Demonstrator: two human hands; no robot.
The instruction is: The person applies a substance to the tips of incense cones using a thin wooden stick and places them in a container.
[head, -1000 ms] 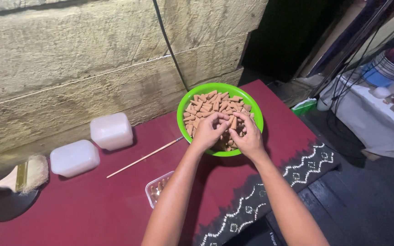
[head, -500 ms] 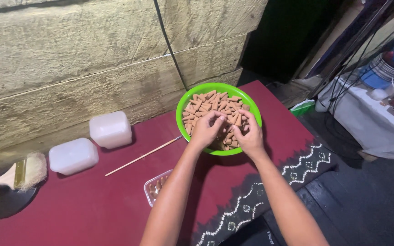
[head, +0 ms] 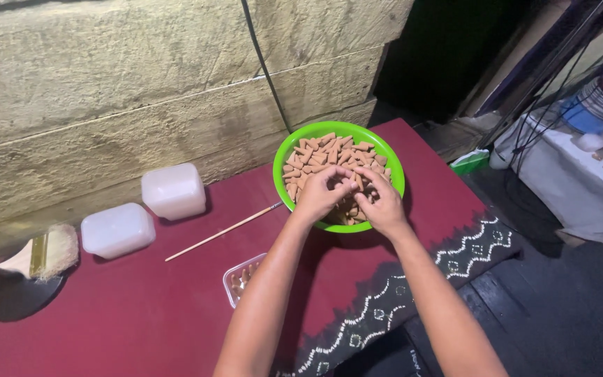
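Nearest the camera, two bare forearms reach forward over a dark red cloth (head: 141,314) with a smooth, matte weave and a black border stitched in a white zigzag pattern. Just left of the left forearm sits a small clear plastic tray (head: 240,278), rectangular with rounded corners, partly hidden by the arm, with brownish pieces inside. Beyond it lies a thin pale wooden stick (head: 223,231), its long axis running diagonally from near left to far right, its far tip pointing at the bowl and ending just beside the rim. The left hand (head: 321,195) and the right hand (head: 380,204) meet over a round bright green plastic bowl (head: 392,164) with a glossy rim, heaped with small tan, tapered cone-shaped pieces (head: 322,150) lying in all directions. Both hands have their fingers curled, fingertips close together, pinching pieces from the pile; exactly how many cannot be told. Farther left stand two squat, frosted white plastic containers (head: 173,190) with rounded corners, and at the left edge a flat wooden-handled brush with pale bristles (head: 50,251). Behind everything rises a rough, beige stone block wall (head: 106,84).
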